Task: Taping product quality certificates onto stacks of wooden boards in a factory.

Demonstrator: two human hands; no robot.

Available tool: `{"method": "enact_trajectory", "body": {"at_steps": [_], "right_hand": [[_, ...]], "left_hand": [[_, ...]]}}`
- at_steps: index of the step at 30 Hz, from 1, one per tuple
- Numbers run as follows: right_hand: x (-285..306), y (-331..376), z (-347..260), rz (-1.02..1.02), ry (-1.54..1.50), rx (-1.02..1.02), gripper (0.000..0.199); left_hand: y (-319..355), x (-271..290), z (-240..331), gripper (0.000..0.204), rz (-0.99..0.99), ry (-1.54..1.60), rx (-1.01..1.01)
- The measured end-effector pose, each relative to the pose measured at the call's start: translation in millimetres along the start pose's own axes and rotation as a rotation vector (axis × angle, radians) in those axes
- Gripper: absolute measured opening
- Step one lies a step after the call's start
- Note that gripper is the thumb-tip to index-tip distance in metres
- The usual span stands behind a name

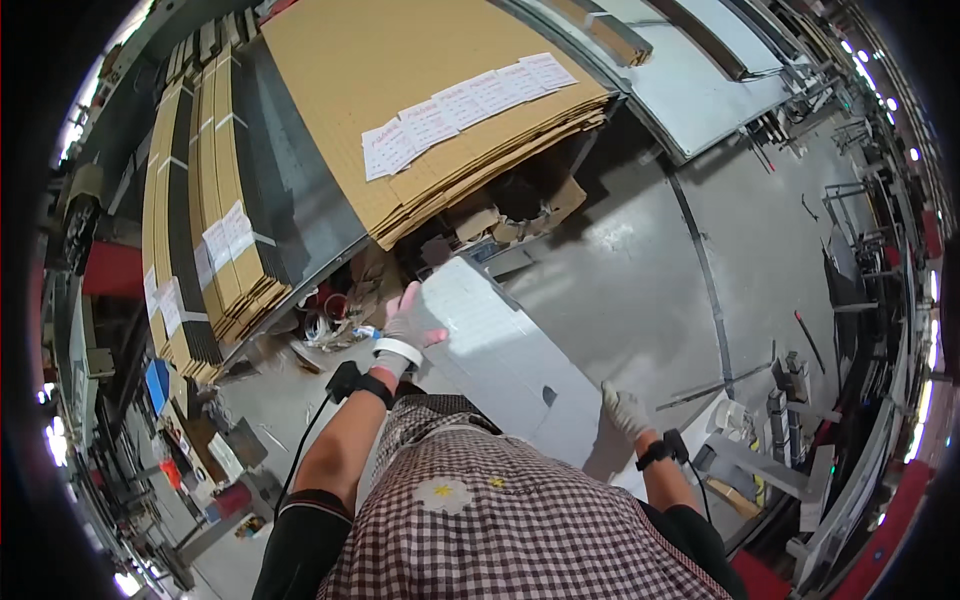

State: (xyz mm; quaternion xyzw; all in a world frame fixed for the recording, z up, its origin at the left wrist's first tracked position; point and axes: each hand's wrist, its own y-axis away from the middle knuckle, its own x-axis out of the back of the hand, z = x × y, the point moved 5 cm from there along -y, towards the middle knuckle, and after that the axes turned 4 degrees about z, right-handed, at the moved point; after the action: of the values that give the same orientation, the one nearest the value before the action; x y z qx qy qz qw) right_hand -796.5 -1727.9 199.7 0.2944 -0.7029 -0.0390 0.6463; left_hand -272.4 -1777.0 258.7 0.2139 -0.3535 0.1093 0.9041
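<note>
A flat white cardboard sheet [510, 350] stretches in front of me, from near the cardboard stack down to my waist. My left hand [410, 322], in a light glove with a black wrist strap, grips the sheet's far left edge. My right hand [626, 408], gloved and strapped the same way, holds the sheet's near right edge. A checked apron covers my front at the lower middle.
A tall stack of brown flattened cartons [420, 90] with white paper labels lies ahead. More carton stacks [205, 200] stand to the left. Grey concrete floor [640, 290] with a dark line runs to the right. Metal parts and racks [790, 440] crowd the right side.
</note>
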Motion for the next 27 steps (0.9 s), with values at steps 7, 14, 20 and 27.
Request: {"method": "enact_trajectory", "body": {"at_steps": [7,14,20,27], "right_hand": [[-21.3,44.8,9.9,-0.085,0.4,0.139,0.023],[189.7,-57.7,-151.0,0.575,-0.922,-0.181,0.024],[266.3,-115.3,-366.7,0.392,-0.681,0.511,0.037],[269.8,-139.4,-409.8,0.09,-1.089,0.204,0.032]], "left_hand": [[2.3,-36.0,35.8,0.103,-0.137,-0.053,-0.137],[-33.5,-3.8,26.9,0.047,-0.037,0.568,0.045],[-38.3,39.5,36.2,0.046,-0.114,0.941,0.204],[-2.1,95.0,66.9,0.045,-0.359,1.344,0.1]]}}
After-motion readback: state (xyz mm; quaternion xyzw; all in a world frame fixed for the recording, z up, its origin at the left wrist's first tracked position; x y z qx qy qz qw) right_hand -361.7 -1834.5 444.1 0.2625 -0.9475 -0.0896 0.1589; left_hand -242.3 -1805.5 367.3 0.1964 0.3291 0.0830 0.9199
